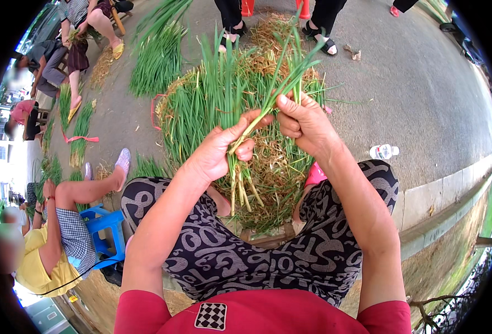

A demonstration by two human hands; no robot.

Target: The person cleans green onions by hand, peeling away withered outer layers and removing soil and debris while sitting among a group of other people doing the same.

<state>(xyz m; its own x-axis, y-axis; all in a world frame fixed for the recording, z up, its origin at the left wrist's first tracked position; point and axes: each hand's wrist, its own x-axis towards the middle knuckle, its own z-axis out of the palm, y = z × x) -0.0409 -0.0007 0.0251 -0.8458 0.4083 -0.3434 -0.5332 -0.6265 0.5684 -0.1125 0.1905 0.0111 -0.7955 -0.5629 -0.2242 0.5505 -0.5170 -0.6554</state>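
Observation:
My left hand (224, 149) is closed round a bunch of chives (238, 186), their pale stem ends hanging below the fingers and the long green leaves standing up above. In my right hand (307, 123) a few more chive stalks (284, 83) are pinched between thumb and fingers. Some of these slant across to the left hand, so the two hands are close together. Beneath them spreads a big heap of loose chives (187, 114), mixed with dry brown trimmings (271, 161) between my feet.
A separate pile of chives (157, 64) lies farther off to the left. A bundle with a pink tie (82, 139) rests beyond a blue stool (104, 231). Several people sit along the left; another person's feet (324, 44) are ahead. A clear bottle (384, 151) lies near the curb (441, 195).

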